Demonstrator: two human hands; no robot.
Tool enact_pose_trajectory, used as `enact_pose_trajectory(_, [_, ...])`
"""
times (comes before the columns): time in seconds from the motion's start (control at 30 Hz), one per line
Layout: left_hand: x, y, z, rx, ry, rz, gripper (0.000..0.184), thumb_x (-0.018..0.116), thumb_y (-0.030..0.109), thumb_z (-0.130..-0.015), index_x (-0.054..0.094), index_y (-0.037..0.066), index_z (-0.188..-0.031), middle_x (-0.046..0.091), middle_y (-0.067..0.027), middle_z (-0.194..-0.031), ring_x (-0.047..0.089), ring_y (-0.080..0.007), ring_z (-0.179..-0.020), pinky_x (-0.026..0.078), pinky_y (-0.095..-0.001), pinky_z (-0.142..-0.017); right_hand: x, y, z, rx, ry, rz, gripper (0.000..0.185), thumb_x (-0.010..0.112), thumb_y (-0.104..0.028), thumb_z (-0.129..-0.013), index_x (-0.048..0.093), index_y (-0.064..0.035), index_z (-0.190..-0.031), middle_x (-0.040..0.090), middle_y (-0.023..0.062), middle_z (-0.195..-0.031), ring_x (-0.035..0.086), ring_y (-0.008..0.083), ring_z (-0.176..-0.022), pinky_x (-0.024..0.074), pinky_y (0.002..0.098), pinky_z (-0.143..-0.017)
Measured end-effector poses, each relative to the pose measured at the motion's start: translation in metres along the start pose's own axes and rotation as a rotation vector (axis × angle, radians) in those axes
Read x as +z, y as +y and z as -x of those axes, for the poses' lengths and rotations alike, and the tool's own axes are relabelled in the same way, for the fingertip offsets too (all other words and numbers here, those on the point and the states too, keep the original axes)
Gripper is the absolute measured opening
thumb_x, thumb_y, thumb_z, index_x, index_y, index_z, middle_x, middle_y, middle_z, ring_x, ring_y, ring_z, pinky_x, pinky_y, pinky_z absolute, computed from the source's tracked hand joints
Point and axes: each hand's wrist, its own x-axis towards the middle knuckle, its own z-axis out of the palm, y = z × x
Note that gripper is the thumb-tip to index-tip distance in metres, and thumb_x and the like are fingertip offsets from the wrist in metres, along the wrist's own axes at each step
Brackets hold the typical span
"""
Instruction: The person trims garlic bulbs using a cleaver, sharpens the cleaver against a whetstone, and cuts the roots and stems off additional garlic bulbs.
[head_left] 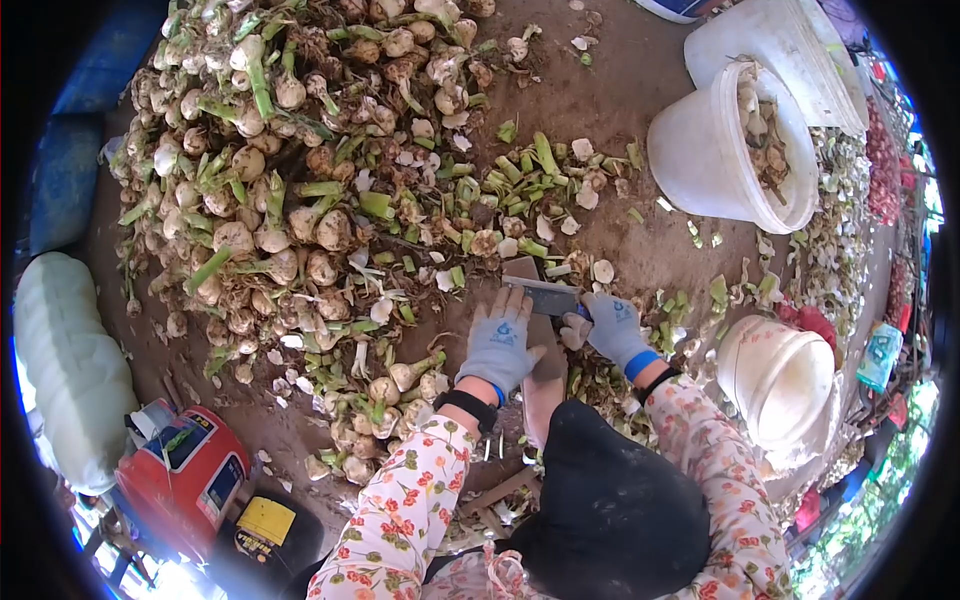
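My right hand (614,330), in a grey-blue glove, is closed round the handle of a knife (548,298). The wide dark blade points left across the top of a narrow plank (543,390). My left hand (499,347), gloved alike, lies at the plank's left edge with its fingers stretched forward, the tips by the blade's left end. Whether anything is under those fingers is hidden. Beyond the blade, cut green stalks (530,175) and pale trimmings litter the ground. A big heap of garlic-like bulbs (270,190) with roots and green stalks rises ahead on the left.
A white bucket (690,155) with trimmings inside tilts at the upper right, beside another white bucket (740,45). A third pale bucket (765,370) is at the right. On the left are a full whitish sack (70,370), a red container (180,480) and a black container (265,530).
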Motion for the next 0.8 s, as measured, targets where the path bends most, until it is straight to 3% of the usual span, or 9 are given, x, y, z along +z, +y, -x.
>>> enact_pose_trajectory(0.17, [0.014,0.019,0.031,0.027,-0.16,0.037,0.079,0.063,0.046,-0.077,0.035,0.007,-0.14,0.03,-0.013,-0.148,0.024,-0.0271,-0.138,0.024,-0.0495,-0.108,-0.018,0.001,0.036,-0.003,-0.235,0.013,0.044,0.054,-0.049,-0.086,0.057,-0.008,-0.099,0.064,0.0172,-0.089,0.063,0.0344,-0.087,0.0478,0.0452,-0.075])
enact_pose_trajectory(0.3, [0.0,0.0,-0.009,-0.002,-0.025,0.075,0.083,0.064,0.048,-0.076,0.034,0.006,-0.141,0.027,-0.0136,-0.149,0.022,-0.0276,-0.139,0.025,-0.0509,-0.108,-0.023,0.005,-0.012,-0.008,-0.104,-0.054,0.042,0.055,-0.047,-0.085,0.059,-0.0072,-0.095,0.064,0.0192,-0.087,0.063,0.036,-0.086,0.0476,0.0453,-0.076])
enact_pose_trajectory(0.4, [0.005,0.01,0.016,0.012,-0.093,0.09,0.081,0.064,0.047,-0.076,0.035,0.006,-0.14,0.026,-0.0138,-0.15,0.021,-0.0272,-0.14,0.025,-0.0515,-0.108,-0.009,0.011,0.018,-0.062,-0.064,-0.094,0.04,0.055,-0.047,-0.085,0.06,-0.0076,-0.092,0.064,0.0181,-0.086,0.063,0.0361,-0.086,0.0478,0.0448,-0.076])
enact_pose_trajectory(0.43, [0.003,0.021,0.026,-0.021,-0.185,0.114,0.082,0.065,0.046,-0.076,0.035,0.006,-0.14,0.024,-0.0143,-0.15,0.021,-0.0273,-0.14,0.026,-0.0516,-0.107,-0.017,0.009,0.029,-0.083,-0.164,-0.045,0.041,0.055,-0.047,-0.085,0.06,-0.0068,-0.091,0.064,0.0179,-0.085,0.062,0.0364,-0.085,0.048,0.044,-0.076])
enact_pose_trajectory(0.53, [-0.006,0.018,0.019,-0.02,-0.152,0.117,0.082,0.066,0.045,-0.075,0.035,0.007,-0.14,0.026,-0.0144,-0.15,0.022,-0.0276,-0.14,0.026,-0.0507,-0.107,-0.02,0.013,0.012,-0.175,-0.07,0.005,0.04,0.054,-0.046,-0.086,0.06,-0.0064,-0.089,0.064,0.0176,-0.085,0.063,0.0359,-0.083,0.0487,0.0435,-0.074])
enact_pose_trajectory(0.67, [-0.002,-0.001,0.008,-0.031,-0.023,0.156,0.081,0.068,0.042,-0.073,0.037,0.007,-0.138,0.029,-0.0142,-0.148,0.023,-0.0278,-0.139,0.026,-0.0483,-0.108,-0.027,0.003,-0.015,-0.109,-0.166,-0.015,0.039,0.053,-0.046,-0.087,0.058,-0.0083,-0.094,0.065,0.0155,-0.084,0.064,0.0346,-0.079,0.0498,0.0439,-0.07])
enact_pose_trajectory(0.8, [0.0,0.015,0.036,-0.141,-0.175,0.067,0.087,0.069,0.047,-0.07,0.035,0.008,-0.14,0.029,-0.0131,-0.148,0.023,-0.0271,-0.139,0.028,-0.0471,-0.107,-0.028,-0.002,-0.008,-0.243,-0.292,0.103,0.042,0.053,-0.048,-0.086,0.057,-0.0089,-0.099,0.065,0.0166,-0.089,0.064,0.0343,-0.081,0.0505,0.0434,-0.069])
